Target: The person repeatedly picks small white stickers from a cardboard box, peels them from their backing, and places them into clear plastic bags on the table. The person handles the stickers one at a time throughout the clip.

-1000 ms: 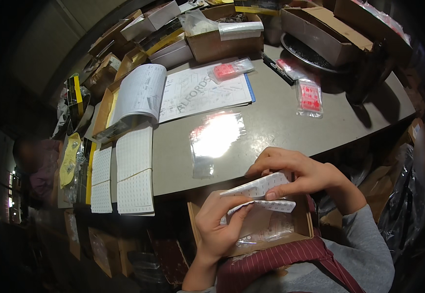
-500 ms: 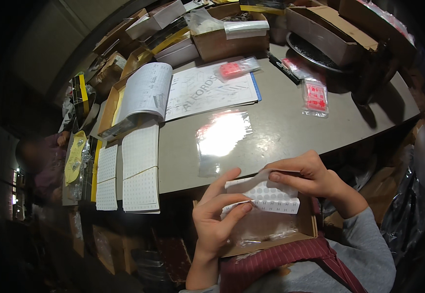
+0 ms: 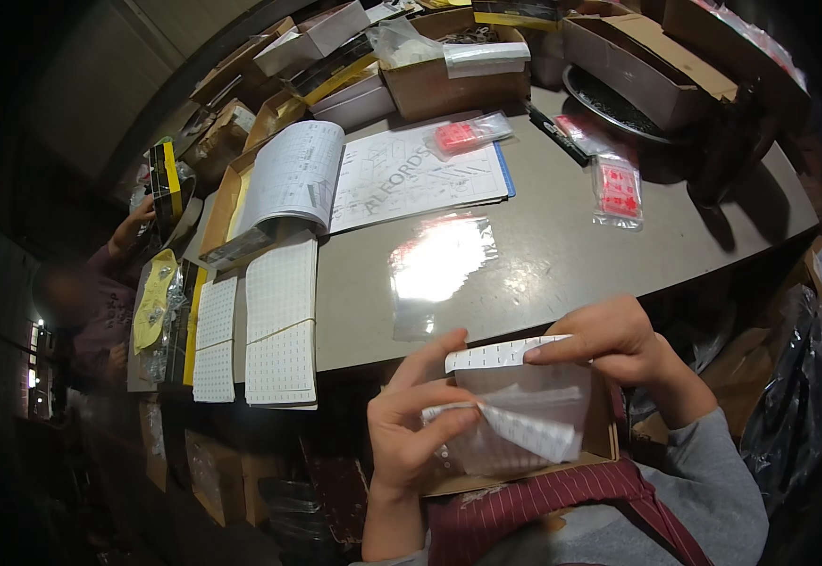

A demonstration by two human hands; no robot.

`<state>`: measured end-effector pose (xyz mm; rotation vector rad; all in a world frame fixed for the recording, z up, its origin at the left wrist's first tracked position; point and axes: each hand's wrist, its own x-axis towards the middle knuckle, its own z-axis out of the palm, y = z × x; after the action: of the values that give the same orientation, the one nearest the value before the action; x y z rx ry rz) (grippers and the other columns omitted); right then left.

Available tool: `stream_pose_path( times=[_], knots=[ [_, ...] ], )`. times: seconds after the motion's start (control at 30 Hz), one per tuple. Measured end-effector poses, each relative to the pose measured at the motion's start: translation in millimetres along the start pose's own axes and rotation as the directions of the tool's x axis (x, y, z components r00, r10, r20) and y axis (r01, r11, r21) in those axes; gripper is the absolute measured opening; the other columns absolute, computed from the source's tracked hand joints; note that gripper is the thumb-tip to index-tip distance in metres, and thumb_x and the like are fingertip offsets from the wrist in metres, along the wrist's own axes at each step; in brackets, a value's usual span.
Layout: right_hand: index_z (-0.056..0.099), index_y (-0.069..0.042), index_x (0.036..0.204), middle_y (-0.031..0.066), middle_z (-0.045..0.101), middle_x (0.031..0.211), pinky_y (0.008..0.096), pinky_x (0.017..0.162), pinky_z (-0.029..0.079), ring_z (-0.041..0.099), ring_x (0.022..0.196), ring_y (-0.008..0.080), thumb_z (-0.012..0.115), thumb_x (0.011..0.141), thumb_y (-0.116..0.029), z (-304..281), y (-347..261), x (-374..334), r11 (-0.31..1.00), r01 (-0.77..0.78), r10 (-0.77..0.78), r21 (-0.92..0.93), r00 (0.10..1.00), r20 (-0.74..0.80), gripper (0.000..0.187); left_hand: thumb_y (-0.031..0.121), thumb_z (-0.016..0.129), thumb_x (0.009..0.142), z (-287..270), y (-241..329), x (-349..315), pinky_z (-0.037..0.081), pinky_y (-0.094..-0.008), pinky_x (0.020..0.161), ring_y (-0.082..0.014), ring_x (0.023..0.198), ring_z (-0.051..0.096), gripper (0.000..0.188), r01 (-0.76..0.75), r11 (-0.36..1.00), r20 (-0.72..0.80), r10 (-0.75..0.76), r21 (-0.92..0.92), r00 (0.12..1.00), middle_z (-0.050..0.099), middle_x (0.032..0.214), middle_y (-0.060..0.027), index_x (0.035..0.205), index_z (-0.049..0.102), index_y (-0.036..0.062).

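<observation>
The left hand (image 3: pixel 402 424) is pinching a lower white strip (image 3: pixel 532 436) — the right hand (image 3: pixel 617 338) is pinching an upper printed strip (image 3: pixel 488 355) — while a cardboard box (image 3: pixel 603 426) is sitting below both.

Single head view, fisheye. Looks down and forward across bench (image 3: pixel 576 259) from above near edge. Left hand (image 3: pixel 409 424), right hand (image 3: pixel 614 338) close, below centre; far edge farther off, toward top. Bench edges bow toward dark rim.

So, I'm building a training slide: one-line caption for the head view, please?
A left hand and right hand pinch white printed paper over a cardboard box beside a grey table.
</observation>
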<state>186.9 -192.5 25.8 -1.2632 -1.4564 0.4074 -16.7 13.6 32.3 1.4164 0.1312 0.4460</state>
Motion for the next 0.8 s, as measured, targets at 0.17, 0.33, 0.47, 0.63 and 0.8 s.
stream_pose_path(
  times=[0.17, 0.33, 0.47, 0.63, 0.8],
  knots=[
    [0.077, -0.006, 0.123, 0.0183, 0.075, 0.109, 0.0315, 0.069, 0.061, 0.076, 0.087, 0.0274, 0.072, 0.075, 0.005, 14.0, -9.5, 2.7, 0.889, 0.225, -0.221, -0.398, 0.974, 0.058, 0.05, 0.0, 0.082, 0.077, -5.1, 4.1, 4.3, 0.046, -0.0374, 0.107, -0.0311, 0.128, 0.06, 0.02, 0.08, 0.997, 0.106, -0.079, -0.014, 0.991, 0.052, 0.151, -0.0262, 0.096, 0.081, -0.0043],
    [0.077, -0.005, 0.122, 0.0202, 0.074, 0.112, 0.0327, 0.073, 0.061, 0.076, 0.091, 0.029, 0.07, 0.073, 0.004, 15.0, -8.3, 0.1, 0.917, 0.226, -0.213, -0.33, 0.974, 0.076, 0.05, -0.003, 0.08, 0.08, 3.0, 2.2, -0.4, 0.052, -0.0315, 0.088, -0.0227, 0.103, 0.067, 0.017, 0.087, 0.992, -0.015, -0.086, 0.094, 0.996, 0.069, 0.118, -0.0178, 0.097, 0.08, -0.0037],
    [0.076, 0.0, 0.121, 0.0217, 0.073, 0.115, 0.037, 0.085, 0.06, 0.074, 0.101, 0.0319, 0.061, 0.069, 0.004, 5.6, -14.3, 7.6, 0.995, 0.091, -0.09, -0.032, 0.996, 0.028, 0.054, -0.004, 0.08, 0.081, 6.4, 4.0, -0.1, 0.052, -0.0276, 0.075, -0.0185, 0.086, 0.068, 0.016, -0.054, 0.936, -0.047, 0.075, 0.348, 0.996, 0.072, 0.093, -0.0111, 0.097, 0.08, -0.0026],
    [0.068, 0.002, 0.124, 0.0164, 0.072, 0.115, 0.0377, 0.084, 0.058, 0.073, 0.099, 0.0278, 0.078, 0.085, -0.013, 11.2, -9.1, 12.8, 0.994, -0.077, 0.073, -0.08, 0.996, -0.05, 0.043, -0.005, 0.082, 0.08, 13.7, -0.8, -1.3, 0.05, -0.0265, 0.073, -0.0178, 0.084, 0.067, 0.019, -0.117, 0.924, -0.062, 0.149, 0.365, 0.987, 0.072, 0.09, -0.0108, 0.098, 0.081, -0.0016],
    [0.064, 0.0, 0.13, 0.0132, 0.072, 0.11, 0.0323, 0.077, 0.057, 0.073, 0.095, 0.0213, 0.08, 0.09, -0.021, 20.9, -2.9, 9.7, 0.974, -0.21, 0.204, -0.089, 0.977, -0.066, 0.048, -0.005, 0.08, 0.078, 19.5, 1.3, -3.5, 0.051, -0.0277, 0.079, -0.0184, 0.087, 0.068, 0.015, -0.086, 0.926, -0.106, 0.134, 0.368, 0.985, 0.072, 0.091, -0.0122, 0.093, 0.079, -0.0046]
  ],
)
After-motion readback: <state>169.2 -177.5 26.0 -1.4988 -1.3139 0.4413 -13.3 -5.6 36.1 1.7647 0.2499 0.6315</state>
